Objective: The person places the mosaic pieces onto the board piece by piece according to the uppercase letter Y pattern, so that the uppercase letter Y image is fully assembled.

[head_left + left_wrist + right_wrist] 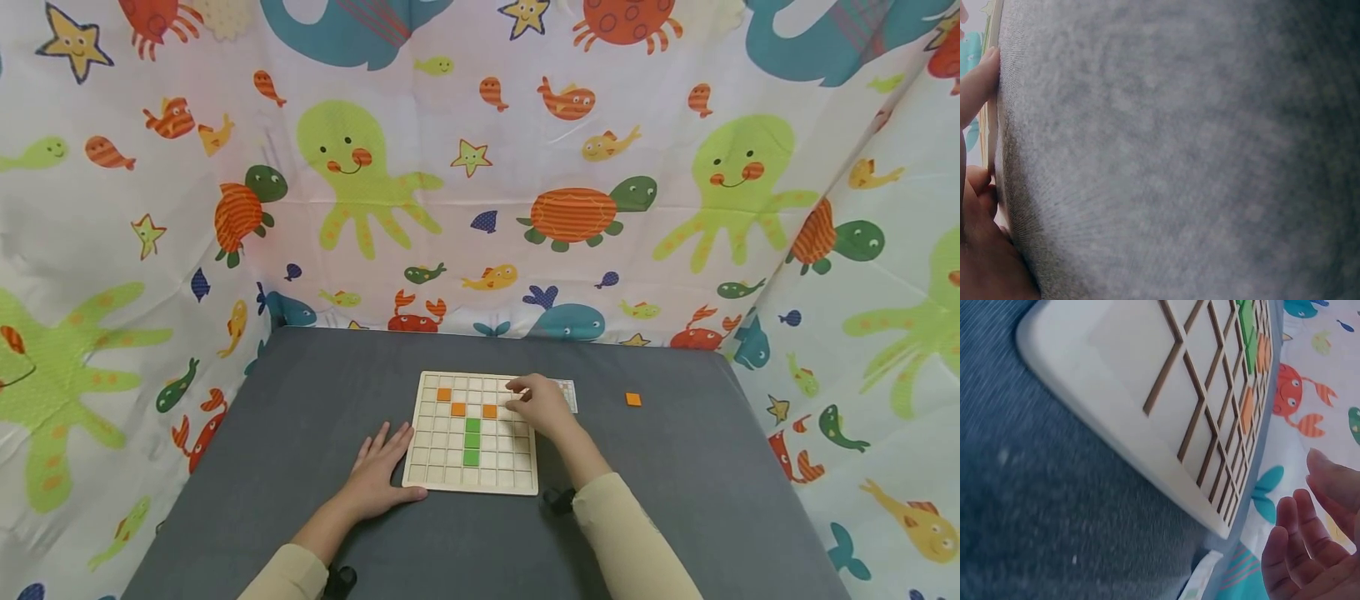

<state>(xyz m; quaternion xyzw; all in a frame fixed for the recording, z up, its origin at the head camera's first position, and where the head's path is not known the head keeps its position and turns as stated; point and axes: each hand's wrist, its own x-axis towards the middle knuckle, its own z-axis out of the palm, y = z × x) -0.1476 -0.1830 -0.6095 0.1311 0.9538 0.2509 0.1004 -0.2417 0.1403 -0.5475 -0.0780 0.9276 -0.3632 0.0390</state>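
Observation:
A pale wooden grid board lies on the dark grey table. Three orange square tiles sit in its upper cells, and a column of green tiles runs below them. Fingers spread, my left hand rests against the board's left edge, its thumb by the near-left corner. Over the upper right part of the board hovers my right hand, thumb and fingers apart. In the right wrist view nothing shows between the fingers of this hand. A small printed card is partly visible beside the board, behind that hand.
One loose orange tile lies on the table to the right of the board. A fabric backdrop printed with sea animals rises at the table's far edge and both sides.

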